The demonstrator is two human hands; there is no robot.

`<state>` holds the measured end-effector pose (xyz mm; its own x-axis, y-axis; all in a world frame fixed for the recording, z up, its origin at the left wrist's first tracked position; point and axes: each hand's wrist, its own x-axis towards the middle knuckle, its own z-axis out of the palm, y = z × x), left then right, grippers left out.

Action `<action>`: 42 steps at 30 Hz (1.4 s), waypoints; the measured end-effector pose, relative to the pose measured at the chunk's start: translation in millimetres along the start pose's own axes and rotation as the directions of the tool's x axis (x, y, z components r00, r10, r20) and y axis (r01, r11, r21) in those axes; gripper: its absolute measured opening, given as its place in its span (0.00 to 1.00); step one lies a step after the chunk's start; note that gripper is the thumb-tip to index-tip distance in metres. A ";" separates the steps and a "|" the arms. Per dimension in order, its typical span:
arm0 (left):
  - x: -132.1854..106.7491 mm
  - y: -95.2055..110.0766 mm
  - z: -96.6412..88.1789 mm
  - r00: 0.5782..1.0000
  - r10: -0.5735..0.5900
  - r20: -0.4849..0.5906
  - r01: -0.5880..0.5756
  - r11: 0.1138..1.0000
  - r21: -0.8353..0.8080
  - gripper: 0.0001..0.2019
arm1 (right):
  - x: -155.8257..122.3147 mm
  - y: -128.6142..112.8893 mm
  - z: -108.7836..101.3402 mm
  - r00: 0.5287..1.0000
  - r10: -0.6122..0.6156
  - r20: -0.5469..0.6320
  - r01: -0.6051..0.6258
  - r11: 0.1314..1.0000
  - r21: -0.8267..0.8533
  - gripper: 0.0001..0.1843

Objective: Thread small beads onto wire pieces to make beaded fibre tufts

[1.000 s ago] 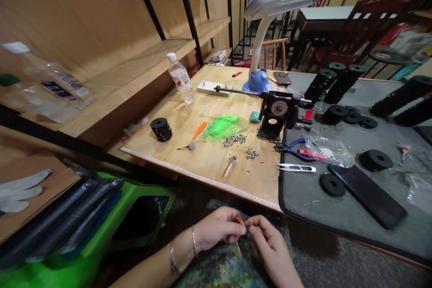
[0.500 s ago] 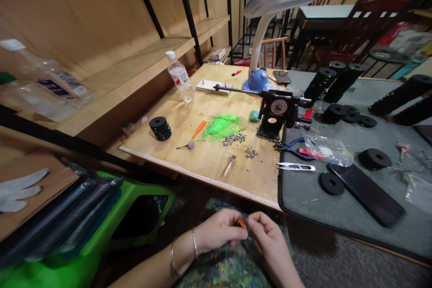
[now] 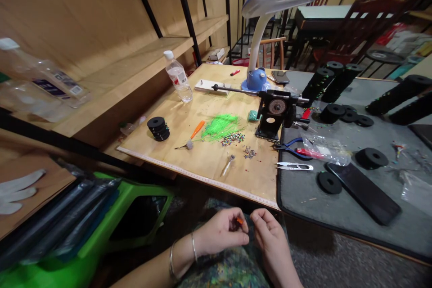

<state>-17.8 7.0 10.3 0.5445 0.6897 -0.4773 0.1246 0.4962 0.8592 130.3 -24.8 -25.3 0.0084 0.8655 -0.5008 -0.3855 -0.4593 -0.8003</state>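
My left hand [image 3: 227, 230] curls round an orange piece [image 3: 239, 221], likely light, best end-pinched; my right hand [image 3: 271, 236] presses its fingers together.

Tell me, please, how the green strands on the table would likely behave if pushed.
The green strands look thin, so they are probably light and flexible. Fanned out loosely, they would likely scatter, perhaps nudging the beads alongside.

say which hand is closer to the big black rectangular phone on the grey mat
Right. The right hand is below and left of the black rectangular phone in the view, apart from it; the left hand is farther left.
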 end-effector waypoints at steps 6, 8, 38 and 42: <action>0.6 -2.5 2.6 0.995 0.066 -0.080 -0.059 0.995 0.079 0.15 | -1.9 -0.5 1.4 0.999 -0.045 0.010 0.045 0.998 -0.038 0.27; 2.2 -4.5 3.1 0.989 0.080 -0.128 -0.074 0.996 0.051 0.08 | -3.2 -0.7 1.4 0.999 -0.052 0.014 0.053 0.997 -0.057 0.26; -5.8 15.7 -12.9 0.908 0.308 -0.283 -0.222 0.929 0.297 0.04 | -6.3 -15.4 2.5 0.962 -0.176 0.208 0.257 0.842 -0.474 0.08; -6.1 21.9 -12.1 0.868 0.332 -0.369 -0.228 0.927 0.298 0.05 | -11.7 -18.6 5.6 0.964 -0.181 0.194 0.254 0.843 -0.475 0.07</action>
<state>-28.4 20.1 29.8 0.2085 0.9579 -0.1973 0.2384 0.1458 0.9602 132.1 -25.3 -2.7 -0.1013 0.9563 -0.2742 0.1151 -0.2625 -0.9581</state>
